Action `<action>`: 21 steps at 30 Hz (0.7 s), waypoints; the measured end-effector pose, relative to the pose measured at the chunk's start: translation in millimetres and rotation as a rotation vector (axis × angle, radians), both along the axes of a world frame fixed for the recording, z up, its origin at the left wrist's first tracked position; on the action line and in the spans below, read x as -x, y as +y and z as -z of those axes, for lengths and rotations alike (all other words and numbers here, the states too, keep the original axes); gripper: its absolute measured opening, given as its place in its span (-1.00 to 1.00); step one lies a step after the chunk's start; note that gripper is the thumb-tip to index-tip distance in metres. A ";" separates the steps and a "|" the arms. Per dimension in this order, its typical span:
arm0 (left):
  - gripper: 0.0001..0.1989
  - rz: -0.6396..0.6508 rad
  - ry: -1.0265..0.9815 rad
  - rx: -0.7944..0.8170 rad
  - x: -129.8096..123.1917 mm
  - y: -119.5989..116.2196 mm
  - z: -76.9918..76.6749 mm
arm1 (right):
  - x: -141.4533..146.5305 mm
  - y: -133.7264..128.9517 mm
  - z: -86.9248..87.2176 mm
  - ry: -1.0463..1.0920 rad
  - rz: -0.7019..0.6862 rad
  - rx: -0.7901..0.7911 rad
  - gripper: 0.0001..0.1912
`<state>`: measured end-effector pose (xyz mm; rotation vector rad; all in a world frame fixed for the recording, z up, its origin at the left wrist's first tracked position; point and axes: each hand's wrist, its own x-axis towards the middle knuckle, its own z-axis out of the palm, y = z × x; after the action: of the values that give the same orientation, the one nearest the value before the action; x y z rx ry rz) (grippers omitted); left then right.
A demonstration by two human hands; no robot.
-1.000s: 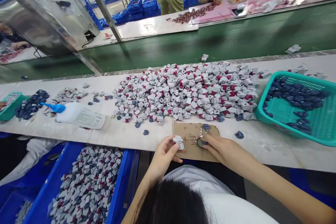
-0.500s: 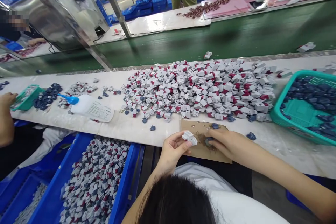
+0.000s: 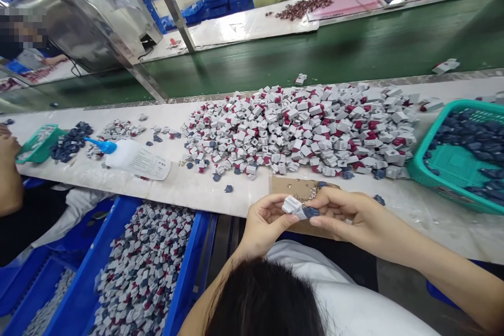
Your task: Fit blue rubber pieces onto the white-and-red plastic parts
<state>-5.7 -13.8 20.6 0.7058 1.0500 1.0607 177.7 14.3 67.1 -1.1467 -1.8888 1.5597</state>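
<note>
Between thumb and fingers, my left hand [image 3: 265, 223] pinches a small white plastic part [image 3: 293, 206]. My right hand [image 3: 342, 211] grips a dark blue plastic part [image 3: 311, 212] and holds it against the white one's right end; whether the two are joined I cannot tell. Both hands are above a piece of brown cardboard [image 3: 291, 186] at the bench's near edge. Tiny metal bits [image 3: 309, 195] lie on this cardboard, partly hidden by my fingers. Behind it rises a large heap of white and dark red parts [image 3: 299, 128].
At right stands a green basket [image 3: 423, 170] of dark blue parts. A white bottle [image 3: 137, 159] with a blue nozzle lies left, near a smaller green basket [image 3: 49, 152]. Below is a blue bin [image 3: 104, 236] of parts. Beyond the bench runs a green conveyor [image 3: 252, 60]; other people work nearby.
My right hand has risen from the cardboard with a dark blue part and come to the white part in my left hand. A person across the conveyor has bent forward.
</note>
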 end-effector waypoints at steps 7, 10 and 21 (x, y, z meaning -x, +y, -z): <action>-0.65 0.100 0.040 -0.082 2.9 -0.8 -5.3 | -9.2 5.4 -2.1 0.008 -0.134 0.214 -0.73; -0.64 0.136 0.078 -0.111 4.2 -0.8 -8.8 | -12.9 7.4 -5.1 0.004 -0.171 0.233 -0.73; -0.73 0.232 0.167 -0.184 5.0 0.9 -7.6 | -12.2 8.1 0.7 -0.019 -0.190 0.111 -0.73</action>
<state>-10.7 -12.9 28.3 1.0539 0.9917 0.9147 190.0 22.4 66.3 -1.0567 -1.9955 1.7810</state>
